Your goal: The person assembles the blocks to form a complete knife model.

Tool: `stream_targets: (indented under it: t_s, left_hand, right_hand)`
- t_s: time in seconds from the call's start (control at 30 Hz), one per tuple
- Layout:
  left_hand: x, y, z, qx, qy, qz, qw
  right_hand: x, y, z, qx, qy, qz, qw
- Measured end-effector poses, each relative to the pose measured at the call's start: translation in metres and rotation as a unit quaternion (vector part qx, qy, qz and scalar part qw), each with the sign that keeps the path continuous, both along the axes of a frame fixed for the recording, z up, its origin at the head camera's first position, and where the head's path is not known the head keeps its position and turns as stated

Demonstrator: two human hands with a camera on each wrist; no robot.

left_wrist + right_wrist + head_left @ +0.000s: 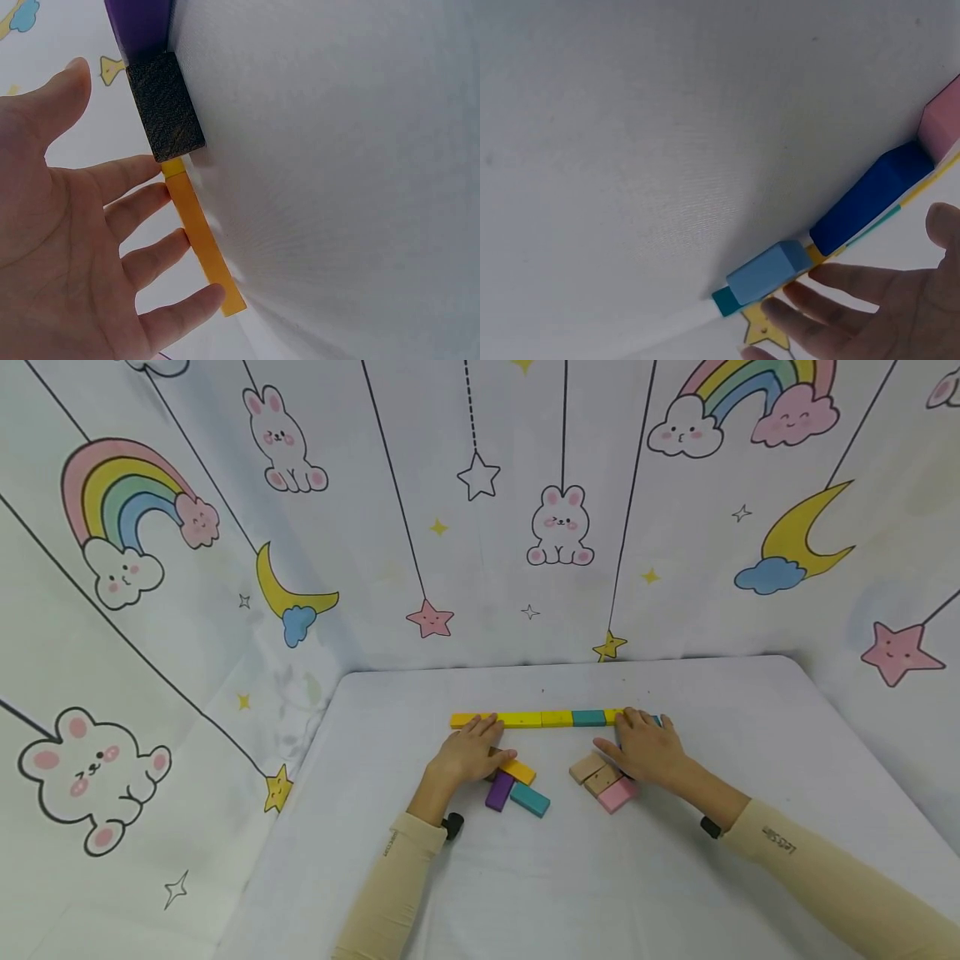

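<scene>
A straight row of wooden blocks (521, 720), mostly yellow with teal ones, lies across the far part of the table. At its left end, my left hand (468, 753) has its fingers spread, the tips touching the orange block (202, 232). A black block (166, 105) lies near that hand. Over the right end is my right hand (648, 745), fingers extended along the row. The right wrist view shows a light blue block (769, 271) and a dark blue block (874, 199) in front of the row, close to the fingertips. Neither hand grips a block.
Beside the left hand lie a purple block (500, 792), a teal block (530, 799) and a yellow-orange block (519, 771). Two bare wood-coloured blocks (602, 781) and a pink block (617, 795) lie near the right hand. Behind the white table (525, 885) hangs a patterned cloth (360, 527).
</scene>
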State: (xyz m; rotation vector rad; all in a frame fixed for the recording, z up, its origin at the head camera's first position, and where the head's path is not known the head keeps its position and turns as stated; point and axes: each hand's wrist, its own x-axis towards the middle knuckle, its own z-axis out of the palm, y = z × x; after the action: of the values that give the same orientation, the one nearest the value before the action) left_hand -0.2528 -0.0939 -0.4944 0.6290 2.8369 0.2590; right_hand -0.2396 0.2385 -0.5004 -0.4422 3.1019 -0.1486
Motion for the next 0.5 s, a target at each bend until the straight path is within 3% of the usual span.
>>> stream_targets:
  t_s: [0.5]
  left_hand:
    - [-0.0007,-0.0004,-0.0026,0.001,0.003,0.002,1.0]
  right_hand:
    - [0.0002,0.0013,-0.0022,0.002,0.004,0.005,1.0]
